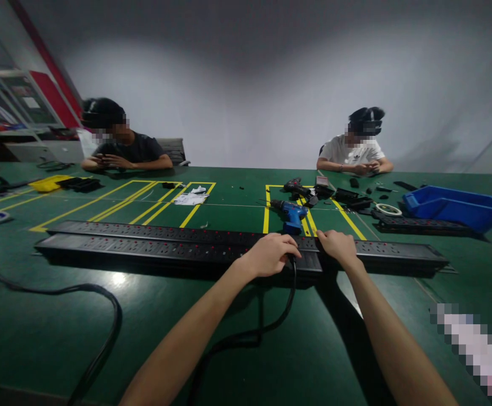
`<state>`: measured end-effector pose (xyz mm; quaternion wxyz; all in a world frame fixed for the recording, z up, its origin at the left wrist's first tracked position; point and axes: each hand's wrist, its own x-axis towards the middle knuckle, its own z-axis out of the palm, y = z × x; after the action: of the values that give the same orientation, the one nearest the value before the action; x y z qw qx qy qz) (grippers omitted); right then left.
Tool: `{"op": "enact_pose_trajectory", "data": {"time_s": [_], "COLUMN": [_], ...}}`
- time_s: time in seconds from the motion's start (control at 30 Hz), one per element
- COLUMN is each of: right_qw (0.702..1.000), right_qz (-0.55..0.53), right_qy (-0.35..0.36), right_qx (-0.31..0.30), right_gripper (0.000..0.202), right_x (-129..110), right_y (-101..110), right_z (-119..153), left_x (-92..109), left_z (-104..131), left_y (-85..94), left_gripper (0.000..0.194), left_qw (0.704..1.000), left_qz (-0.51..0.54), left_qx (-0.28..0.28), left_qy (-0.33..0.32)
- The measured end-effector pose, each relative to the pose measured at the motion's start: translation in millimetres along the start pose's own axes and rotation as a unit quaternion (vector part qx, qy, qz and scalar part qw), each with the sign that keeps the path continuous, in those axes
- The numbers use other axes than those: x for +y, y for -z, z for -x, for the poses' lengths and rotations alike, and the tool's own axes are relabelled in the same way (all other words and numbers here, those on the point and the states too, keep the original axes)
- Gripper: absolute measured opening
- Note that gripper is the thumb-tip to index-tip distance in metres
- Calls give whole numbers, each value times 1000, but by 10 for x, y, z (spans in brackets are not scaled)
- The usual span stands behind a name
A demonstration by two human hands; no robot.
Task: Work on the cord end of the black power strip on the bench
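Two long black power strips lie side by side across the table in front of me, the near strip (136,251) shorter on the right than the far strip (381,249). Red dots and rows of sockets run along their tops. My left hand (271,255) is closed around the plug end of a black power cable (293,287), at the right part of the near strip. The fingers hide the plug, so I cannot tell whether it sits in a socket. Just right of it, my right hand (337,246) grips the far strip with curled fingers.
A blue cordless drill (291,213) lies behind the strips. To the right are a blue bin (457,206), a white ring (388,210) and black parts. Papers (191,196) and a yellow tray (49,184) are farther left. Two people (125,144) sit opposite.
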<state>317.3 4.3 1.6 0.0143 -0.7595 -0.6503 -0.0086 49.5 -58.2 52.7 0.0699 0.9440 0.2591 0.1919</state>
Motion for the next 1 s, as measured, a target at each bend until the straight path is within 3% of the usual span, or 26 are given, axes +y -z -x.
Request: {"op": "enact_pose_trajectory", "data": {"time_s": [0.2,0.43,0.6,1.0], "right_qw": [1000,1000,1000,1000], "right_qz": [-7,-20,-23,-11], "right_qy": [-3,-2,0,-1], "right_qx": [4,1,2,3], "right_gripper": [66,64,66,65], "right_x": [3,-6,3,-4], "right_y": [0,21,10,8], "right_z": [4,15,10,16], "left_x": [-375,-667,-731,-780], "left_z": [96,151,182,250], "left_y": [-33,-257,-301,-209], "left_gripper": [47,41,44,48], "left_qw": [985,971,971,971], "left_qz": [100,134,114,112], "left_qx": [95,147,149,134], "left_qy": [107,135,149,166]}}
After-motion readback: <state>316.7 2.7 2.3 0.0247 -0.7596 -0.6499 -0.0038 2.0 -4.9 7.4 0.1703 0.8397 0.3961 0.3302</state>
